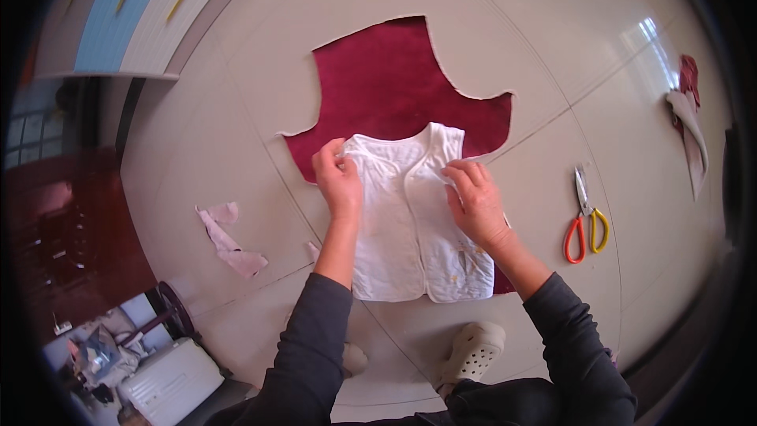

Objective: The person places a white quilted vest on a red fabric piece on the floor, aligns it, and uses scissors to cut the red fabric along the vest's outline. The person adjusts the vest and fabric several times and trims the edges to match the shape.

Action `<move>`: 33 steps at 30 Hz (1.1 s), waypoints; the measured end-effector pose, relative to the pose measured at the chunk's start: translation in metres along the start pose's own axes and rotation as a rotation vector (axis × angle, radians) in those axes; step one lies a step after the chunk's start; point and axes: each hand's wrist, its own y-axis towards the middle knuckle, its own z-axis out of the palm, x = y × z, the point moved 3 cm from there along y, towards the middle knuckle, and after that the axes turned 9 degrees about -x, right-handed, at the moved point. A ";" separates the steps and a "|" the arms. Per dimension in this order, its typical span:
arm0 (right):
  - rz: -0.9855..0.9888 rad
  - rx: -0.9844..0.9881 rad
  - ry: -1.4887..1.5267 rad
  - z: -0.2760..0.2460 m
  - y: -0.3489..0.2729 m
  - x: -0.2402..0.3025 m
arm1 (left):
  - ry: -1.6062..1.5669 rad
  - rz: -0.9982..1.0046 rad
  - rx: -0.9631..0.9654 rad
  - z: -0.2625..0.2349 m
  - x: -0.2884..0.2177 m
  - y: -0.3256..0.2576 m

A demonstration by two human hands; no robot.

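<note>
A small white sleeveless vest (386,225) with a front opening lies on a dark red fabric piece (378,71) that has pale edges. At the vest's left shoulder, the bent fingers of my left hand (339,181) are closed on its edge. My right hand (479,203) rests over the vest's right armhole, its fingers loosely bent and the thumb apart from them. The vest covers much of the lower part of the red fabric, though a bit shows beside its lower right corner.
Scissors (583,225) with one red and one yellow handle lie to the right. Pale fabric scraps (229,241) lie left, and red and pale cloth (688,118) far right. A cabinet (142,8) stands upper left; a white sewing machine (172,383) is lower left. My clog (477,347) is below the vest.
</note>
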 end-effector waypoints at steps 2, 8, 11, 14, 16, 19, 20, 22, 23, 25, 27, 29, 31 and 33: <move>-0.042 -0.011 -0.046 0.008 0.010 0.004 | -0.038 -0.071 -0.063 -0.011 0.036 0.011; 0.058 -0.149 -0.148 0.024 0.049 -0.036 | -0.016 -0.231 0.217 0.000 0.045 0.026; 0.306 0.035 -0.056 0.027 0.063 -0.049 | -0.035 -0.195 0.227 0.000 0.049 0.027; 0.381 0.154 -0.034 0.026 0.071 -0.054 | -0.180 -0.249 0.267 -0.005 0.040 0.024; 0.347 0.196 -0.076 0.027 0.073 -0.053 | -0.218 -0.271 0.298 -0.012 0.031 0.021; 0.480 0.205 0.067 0.026 0.071 -0.060 | -0.251 -0.330 0.312 -0.007 0.035 0.020; 0.503 0.213 0.073 0.027 0.071 -0.061 | -0.267 -0.350 0.311 -0.005 0.034 0.021; 0.550 0.230 0.084 0.027 0.071 -0.060 | -0.264 -0.422 0.304 -0.002 0.038 0.024; 0.466 0.239 0.031 0.027 0.073 -0.058 | -0.283 -0.426 0.304 0.001 0.044 0.027; 0.297 0.255 -0.074 0.026 0.078 -0.052 | -0.345 -0.453 0.302 0.002 0.046 0.028; 0.344 0.265 -0.033 0.024 0.078 -0.047 | -0.431 -0.501 0.298 0.000 0.041 0.027; 0.342 0.252 -0.009 0.024 0.078 -0.046 | -0.404 -0.479 0.263 -0.005 0.036 0.024; 0.288 0.226 0.001 0.026 0.077 -0.048 | -0.386 -0.464 0.197 -0.003 0.038 0.019; 0.134 0.097 -0.144 0.025 0.076 -0.040 | -0.370 -0.453 0.087 0.001 0.051 0.012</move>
